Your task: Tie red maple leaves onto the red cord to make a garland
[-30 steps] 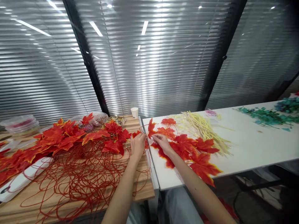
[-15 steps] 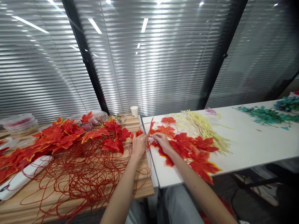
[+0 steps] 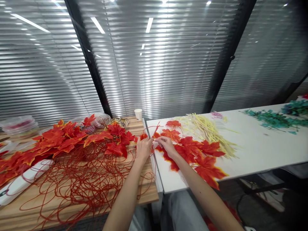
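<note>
My left hand [image 3: 142, 148] and my right hand [image 3: 166, 144] meet over the gap between a wooden table [image 3: 72, 211] and a white table [image 3: 260, 150]. Both pinch a thin red cord [image 3: 147, 133] with a red maple leaf [image 3: 157, 127] on it, held edge-on. A tangle of red cord [image 3: 84, 179] spreads over the wooden table, with a heap of red-orange leaves [image 3: 62, 139] behind it. More red leaves [image 3: 199, 154] lie on the white table by my right wrist.
Pale yellow stems [image 3: 209, 131] lie behind the leaves on the white table, teal foliage [image 3: 276, 118] at its far right. A paper cup [image 3: 138, 114] stands at the back near the blinds. Clear plastic tubs [image 3: 20, 126] and a white box [image 3: 21, 183] sit at the left.
The leaf between my fingers has turned from facing me to edge-on. Both hands have stayed in nearly the same place.
</note>
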`<state>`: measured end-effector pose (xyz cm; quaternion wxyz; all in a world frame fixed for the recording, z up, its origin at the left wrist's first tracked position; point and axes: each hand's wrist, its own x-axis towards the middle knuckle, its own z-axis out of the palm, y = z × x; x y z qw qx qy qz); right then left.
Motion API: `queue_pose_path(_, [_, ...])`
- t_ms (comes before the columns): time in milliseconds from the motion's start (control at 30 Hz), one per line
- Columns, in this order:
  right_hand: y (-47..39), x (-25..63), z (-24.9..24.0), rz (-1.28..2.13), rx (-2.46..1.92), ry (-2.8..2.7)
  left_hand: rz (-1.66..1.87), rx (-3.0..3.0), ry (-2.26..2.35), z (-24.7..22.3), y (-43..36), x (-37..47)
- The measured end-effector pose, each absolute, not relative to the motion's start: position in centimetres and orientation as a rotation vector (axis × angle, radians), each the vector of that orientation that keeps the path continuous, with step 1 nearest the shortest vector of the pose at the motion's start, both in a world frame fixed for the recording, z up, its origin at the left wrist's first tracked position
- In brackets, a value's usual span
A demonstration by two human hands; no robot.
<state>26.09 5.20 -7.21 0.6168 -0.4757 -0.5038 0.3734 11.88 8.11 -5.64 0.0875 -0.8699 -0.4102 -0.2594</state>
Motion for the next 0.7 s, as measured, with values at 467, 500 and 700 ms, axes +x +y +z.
queue_pose_path(467, [5.37, 26.09, -7.23, 0.946, -1.070, -1.125, -0.680, -2.613, -1.153, -5.47, 8.01, 12.00])
queue_pose_path(500, [5.38, 26.10, -7.24, 0.947, -1.074, -1.121, -0.669, -2.616, -1.149, -5.44, 8.01, 12.03])
queue_pose_path(700, [5.35, 26.10, -7.19, 0.952, -1.078, -1.116, -0.630, -2.612, -1.125, -5.38, 8.06, 12.04])
